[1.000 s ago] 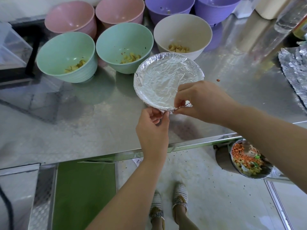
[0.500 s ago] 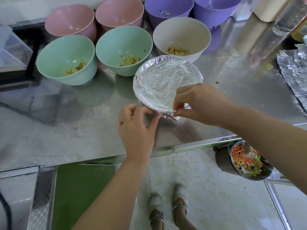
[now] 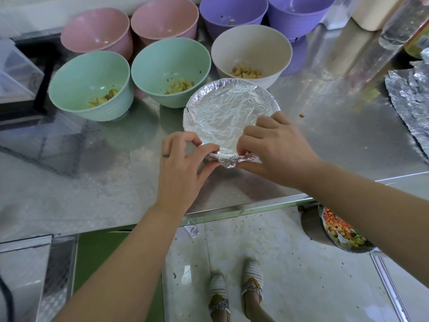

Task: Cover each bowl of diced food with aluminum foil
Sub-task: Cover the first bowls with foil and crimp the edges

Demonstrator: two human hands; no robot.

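Observation:
A bowl covered with crinkled aluminum foil stands on the steel table, near its front edge. My left hand pinches the folded foil at the bowl's near rim. From the right, my right hand pinches the same near edge, fingers curled over the rim. Behind stand two green bowls and a cream bowl, each uncovered with diced yellow food inside.
Two pink bowls and two purple bowls line the back. A loose foil sheet lies at the right edge. A metal bowl of mixed diced food sits below the table edge at right. Clear bottles stand back right.
My left hand moved from directly below the bowl's near rim out to the left, then back onto the rim, where it pinches the foil. The right hand stayed on the near edge.

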